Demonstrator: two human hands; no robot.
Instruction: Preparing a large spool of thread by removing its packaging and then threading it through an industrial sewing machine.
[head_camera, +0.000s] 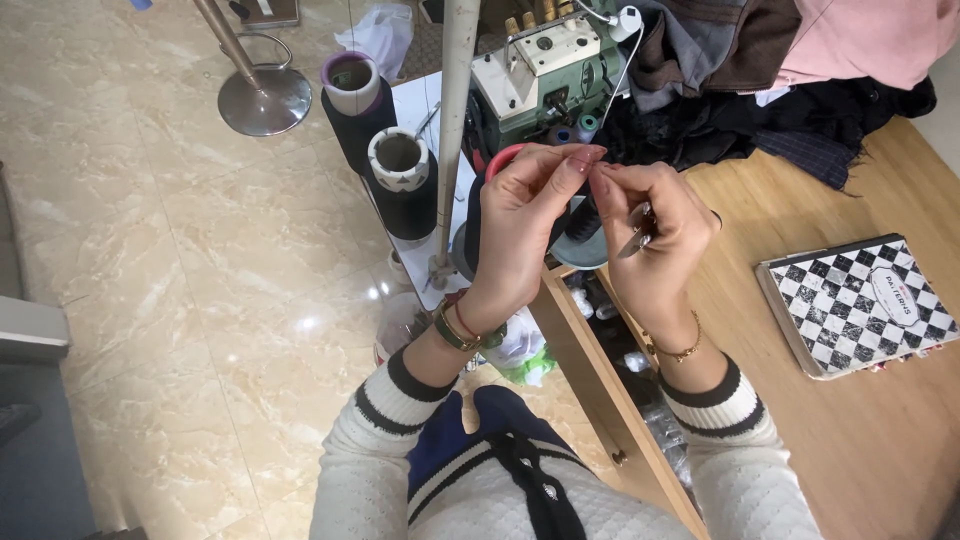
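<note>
My left hand (520, 235) and right hand (650, 240) are raised together, fingertips pinched and meeting on a thin thread (560, 153), barely visible. Right hand also grips small snips (636, 238). Checkered book (860, 303) lies right on the table (800, 450). Beyond: black cones (398, 180), serger (545, 75), clothes pile (760, 60).

Small metal snips (636, 238), silvery, tucked in palm of right hand (655, 235), blades angled down-left. Thread, too fine to see clearly, seemingly pinched between fingertips of left hand (520, 225) and right, raised above tabletop edge.
</note>
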